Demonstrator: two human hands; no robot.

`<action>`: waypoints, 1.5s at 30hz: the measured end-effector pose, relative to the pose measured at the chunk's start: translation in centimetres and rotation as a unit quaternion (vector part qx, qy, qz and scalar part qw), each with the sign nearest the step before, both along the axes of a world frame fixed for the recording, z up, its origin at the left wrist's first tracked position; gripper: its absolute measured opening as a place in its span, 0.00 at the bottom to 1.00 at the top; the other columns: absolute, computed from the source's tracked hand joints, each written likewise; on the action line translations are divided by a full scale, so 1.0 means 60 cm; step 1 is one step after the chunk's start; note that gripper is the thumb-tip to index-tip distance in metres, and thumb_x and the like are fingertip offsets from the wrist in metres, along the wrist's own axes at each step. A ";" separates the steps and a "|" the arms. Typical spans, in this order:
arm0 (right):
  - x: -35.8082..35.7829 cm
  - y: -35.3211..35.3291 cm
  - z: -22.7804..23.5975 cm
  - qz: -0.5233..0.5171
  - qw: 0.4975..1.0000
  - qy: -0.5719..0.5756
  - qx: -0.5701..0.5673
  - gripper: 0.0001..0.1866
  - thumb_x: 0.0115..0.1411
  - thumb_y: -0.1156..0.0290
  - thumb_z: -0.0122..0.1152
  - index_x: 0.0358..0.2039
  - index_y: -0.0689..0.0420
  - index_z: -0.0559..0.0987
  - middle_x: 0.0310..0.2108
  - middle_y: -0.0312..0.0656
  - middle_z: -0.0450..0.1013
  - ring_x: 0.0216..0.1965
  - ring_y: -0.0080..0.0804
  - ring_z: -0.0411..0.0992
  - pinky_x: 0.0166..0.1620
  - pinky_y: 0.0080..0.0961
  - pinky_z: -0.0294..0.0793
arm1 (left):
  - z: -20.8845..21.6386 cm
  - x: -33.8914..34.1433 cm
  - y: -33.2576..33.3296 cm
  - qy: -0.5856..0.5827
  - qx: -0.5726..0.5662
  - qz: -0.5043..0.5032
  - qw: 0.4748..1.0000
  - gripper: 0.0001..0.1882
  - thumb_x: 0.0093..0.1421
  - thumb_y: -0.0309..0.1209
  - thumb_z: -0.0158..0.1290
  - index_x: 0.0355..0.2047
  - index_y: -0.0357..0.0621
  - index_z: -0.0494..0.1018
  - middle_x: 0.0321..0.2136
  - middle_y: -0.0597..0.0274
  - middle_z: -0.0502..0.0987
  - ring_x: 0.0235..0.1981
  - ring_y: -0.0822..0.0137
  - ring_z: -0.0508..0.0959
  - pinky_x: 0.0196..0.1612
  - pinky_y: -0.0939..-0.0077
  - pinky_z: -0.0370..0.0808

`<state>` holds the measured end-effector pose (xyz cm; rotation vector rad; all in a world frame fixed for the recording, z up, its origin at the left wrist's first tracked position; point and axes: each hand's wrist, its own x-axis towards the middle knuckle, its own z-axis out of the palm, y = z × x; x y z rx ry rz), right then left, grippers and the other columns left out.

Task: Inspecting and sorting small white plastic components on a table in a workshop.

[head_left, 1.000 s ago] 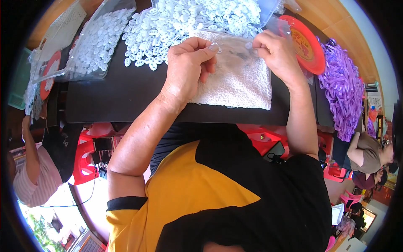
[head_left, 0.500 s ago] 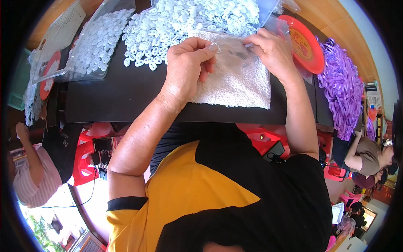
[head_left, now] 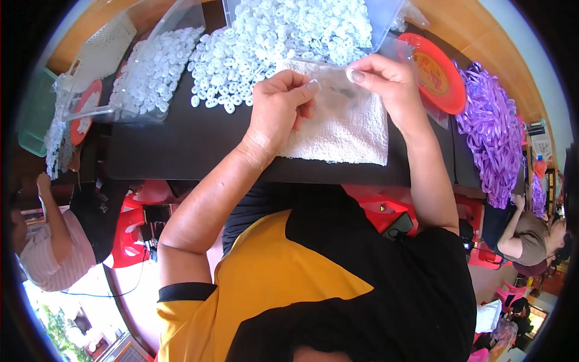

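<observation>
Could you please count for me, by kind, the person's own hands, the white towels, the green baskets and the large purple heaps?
Hands: 2 (left hand, right hand)
White towel: 1
Green basket: 1
Large purple heap: 1
Total: 5

Bright, with lower-left glare, probably daylight, and warped edges

One head-worn fisheye view, downward onto the table (head_left: 193, 148) close below
</observation>
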<state>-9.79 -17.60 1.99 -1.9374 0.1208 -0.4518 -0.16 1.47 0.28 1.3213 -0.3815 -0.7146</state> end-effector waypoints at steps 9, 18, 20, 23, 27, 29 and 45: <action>-0.009 0.006 0.044 0.013 0.969 0.065 0.236 0.10 0.61 0.69 0.58 0.38 0.62 0.80 0.28 0.37 0.76 0.30 0.24 0.74 0.36 0.18 0.68 | 0.052 -0.008 -0.022 -0.029 -0.019 -0.041 0.999 0.06 0.60 0.26 0.55 0.30 0.34 0.73 0.20 0.62 0.73 0.18 0.73 0.72 0.17 0.82 0.63; 0.002 0.006 0.043 -0.064 0.995 0.013 0.078 0.10 0.62 0.66 0.58 0.34 0.60 0.79 0.25 0.34 0.75 0.30 0.20 0.72 0.34 0.17 0.64 | 0.035 0.005 -0.061 -0.027 -0.028 -0.028 0.999 0.06 0.59 0.26 0.55 0.30 0.35 0.73 0.20 0.63 0.74 0.18 0.74 0.72 0.17 0.83 0.64; 0.005 0.008 0.021 -0.081 0.990 -0.038 0.107 0.10 0.60 0.66 0.60 0.33 0.60 0.79 0.23 0.33 0.74 0.26 0.17 0.70 0.32 0.15 0.64 | 0.025 0.003 -0.061 -0.022 -0.027 -0.025 0.999 0.06 0.59 0.27 0.55 0.30 0.35 0.74 0.20 0.63 0.74 0.17 0.76 0.71 0.16 0.84 0.64; 0.003 0.018 0.023 -0.076 0.991 -0.025 0.106 0.10 0.60 0.65 0.61 0.33 0.60 0.79 0.23 0.32 0.73 0.26 0.16 0.69 0.32 0.15 0.64 | 0.015 -0.001 -0.052 0.001 -0.012 -0.015 1.000 0.06 0.59 0.27 0.55 0.30 0.35 0.74 0.19 0.64 0.74 0.16 0.76 0.70 0.16 0.83 0.64; 0.004 0.021 0.012 -0.075 0.990 -0.006 0.122 0.09 0.60 0.67 0.60 0.33 0.61 0.78 0.23 0.32 0.72 0.26 0.16 0.68 0.32 0.15 0.64 | 0.009 -0.002 -0.058 0.022 -0.027 -0.010 0.999 0.06 0.60 0.27 0.55 0.30 0.36 0.73 0.19 0.64 0.73 0.15 0.77 0.69 0.15 0.83 0.64; 0.003 0.028 0.012 -0.052 0.992 -0.008 0.118 0.08 0.61 0.70 0.59 0.33 0.62 0.77 0.23 0.32 0.71 0.26 0.16 0.67 0.31 0.14 0.63 | 0.007 -0.003 -0.056 0.022 -0.034 -0.009 0.999 0.06 0.60 0.27 0.54 0.30 0.36 0.73 0.19 0.64 0.73 0.15 0.77 0.69 0.15 0.83 0.64; 0.001 0.035 0.015 -0.063 0.995 -0.002 0.077 0.07 0.61 0.72 0.59 0.32 0.64 0.77 0.23 0.33 0.71 0.26 0.17 0.68 0.32 0.16 0.66 | 0.020 -0.005 -0.050 -0.018 -0.010 -0.022 1.000 0.06 0.61 0.27 0.53 0.31 0.36 0.73 0.20 0.64 0.73 0.16 0.77 0.69 0.17 0.84 0.63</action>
